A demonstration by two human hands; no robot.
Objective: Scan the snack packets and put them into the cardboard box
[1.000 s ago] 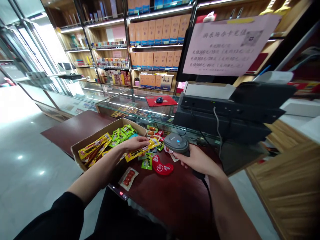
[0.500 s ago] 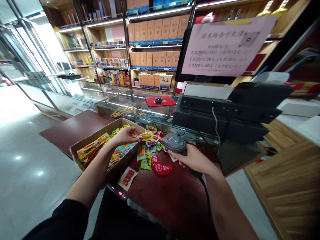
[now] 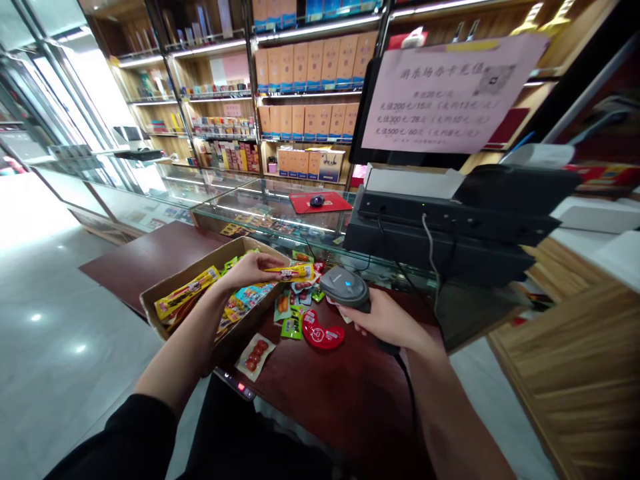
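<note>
My left hand [image 3: 255, 270] pinches one end of a yellow snack packet [image 3: 296, 273] above the right edge of a cardboard box [image 3: 150, 300] full of colourful packets. My right hand [image 3: 383, 317] is wrapped round the handle of a dark grey barcode scanner [image 3: 345, 287], its head pointed left at the packet and a small blue light showing on top. Under and beside them lie several small packets, a green one [image 3: 291, 325] among them, and a red curved package [image 3: 323, 332]. Nearer me, a clear packet of brown balls [image 3: 255, 356] lies on the dark red table [image 3: 320, 393].
Behind the table runs a glass counter [image 3: 225, 200] with a mouse [image 3: 317, 200] on a red mat. A monitor with a paper sign [image 3: 440, 100] and black machines stand at the right. A phone [image 3: 234, 383] lies at the table's front edge.
The yellow packet in my left hand has shifted slightly right and its printed side shows more. The scanner in my right hand has moved slightly left, closer to the packet.
</note>
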